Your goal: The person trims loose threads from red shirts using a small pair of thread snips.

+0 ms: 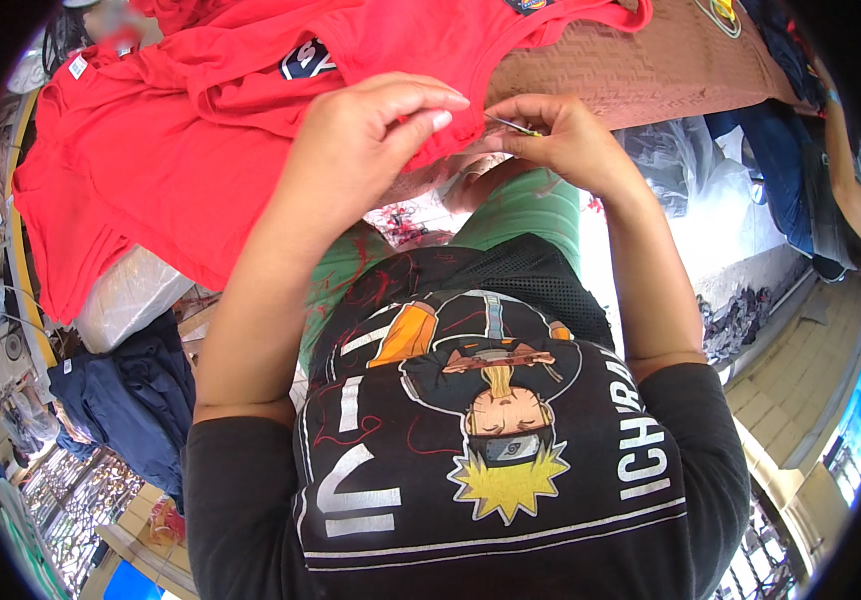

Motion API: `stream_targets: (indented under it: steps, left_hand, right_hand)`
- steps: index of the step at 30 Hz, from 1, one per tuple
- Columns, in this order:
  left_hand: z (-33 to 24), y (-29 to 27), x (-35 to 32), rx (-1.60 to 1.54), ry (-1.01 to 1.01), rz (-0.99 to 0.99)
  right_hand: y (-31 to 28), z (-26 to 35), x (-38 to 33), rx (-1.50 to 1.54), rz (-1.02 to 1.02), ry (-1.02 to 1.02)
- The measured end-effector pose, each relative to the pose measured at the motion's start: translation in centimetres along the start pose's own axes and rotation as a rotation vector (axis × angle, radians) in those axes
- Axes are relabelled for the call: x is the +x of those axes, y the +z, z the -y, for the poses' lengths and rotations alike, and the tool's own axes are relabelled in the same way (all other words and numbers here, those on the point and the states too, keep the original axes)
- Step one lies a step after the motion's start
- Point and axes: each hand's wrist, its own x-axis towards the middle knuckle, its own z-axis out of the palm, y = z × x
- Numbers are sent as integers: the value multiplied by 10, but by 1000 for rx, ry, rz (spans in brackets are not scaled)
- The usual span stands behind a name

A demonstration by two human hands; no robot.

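Note:
A red garment (161, 130) is spread over the left and middle of the work surface, with its near edge hanging over my lap. My left hand (356, 140) is above its right part. The fingers stretch toward the hem and a gap shows between thumb and forefinger. Just right of that hem, my right hand (571, 140) is closed around a small thin-bladed metal tool (513, 126) with a yellowish part. Its slim tip points left toward the red cloth. The fingers hide most of the tool, so its exact kind cannot be made out.
Brown patterned cloth (641, 65) covers the surface to the right. Dark blue clothes (136, 400) and a plastic-wrapped bundle (136, 295) lie at left. Clear plastic (686, 165) is at right, near another person's arm (846, 160). Red thread scraps (416, 220) lie below.

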Motion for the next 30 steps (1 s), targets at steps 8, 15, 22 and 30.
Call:
stream_targets:
  steps: [8, 15, 22, 30]
  left_hand:
    - [25, 24, -3, 215, 71, -50]
    - [21, 28, -1, 181, -11, -51]
    - [20, 26, -3, 33, -176, -64]
    - [15, 19, -4, -210, -282, 11]
  right_hand:
    - [4, 0, 3, 163, 13, 12]
    - [7, 1, 5, 254, 34, -28]
    - [15, -3, 5, 295, 1, -162]
    - [19, 3, 2, 248, -84, -241]
